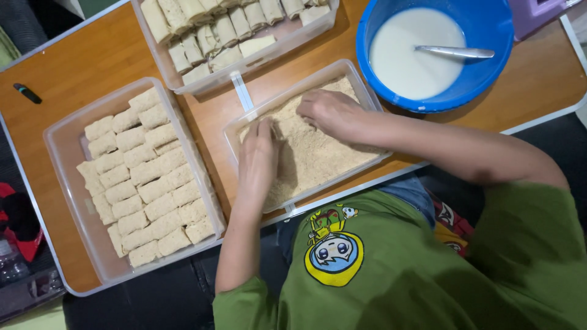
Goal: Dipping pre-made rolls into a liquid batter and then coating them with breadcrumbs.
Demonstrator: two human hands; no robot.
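Note:
A clear tray of breadcrumbs (361,91) sits in the middle of the wooden table. Both my hands are inside it. My left hand (258,160) lies palm down on the crumbs, fingers together. My right hand (330,113) reaches in from the right with its fingers curled. Between the two sets of fingertips a crumb-covered roll (284,127) is pressed into the crumbs, mostly hidden. On the left, a clear tray (64,143) holds several rows of crumb-coated rolls (147,174).
A blue bowl (489,24) of white batter with a metal spoon (455,52) stands at the upper right. A clear tray (244,64) of several uncoated rolls lies at the top. A small black object (27,93) rests at the far left. The table edge (538,119) runs along the right.

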